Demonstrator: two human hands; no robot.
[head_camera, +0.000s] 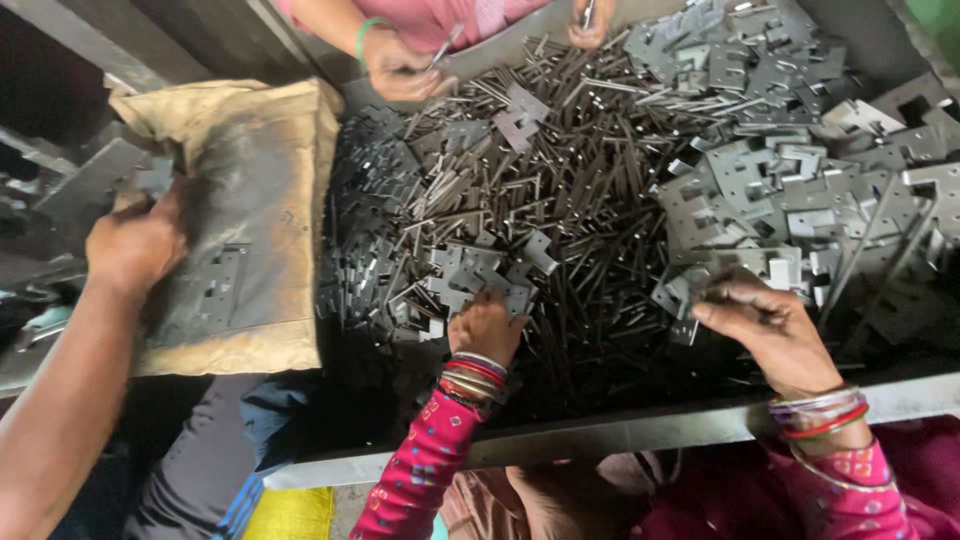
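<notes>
My left hand (485, 325), in a pink patterned sleeve with bangles, reaches into a heap of small notched metal plates (470, 275), and its fingers curl around one of them. My right hand (770, 325), also with bangles at the wrist, pinches a grey metal plate (686, 300) at the edge of a bigger pile of flat stamped plates (790, 180). Between and beyond my hands lies a thick mass of thin dark metal pins (590, 200), all inside a shallow metal tray (640, 432).
At the left, another person's bare arm and hand (135, 245) rest on a worn brown sack (250, 210) with plates on it. A third person's hands (400, 65) at the top edge, one with a green bangle, hold pins. Dark cloth and a yellow patch (290, 512) lie below.
</notes>
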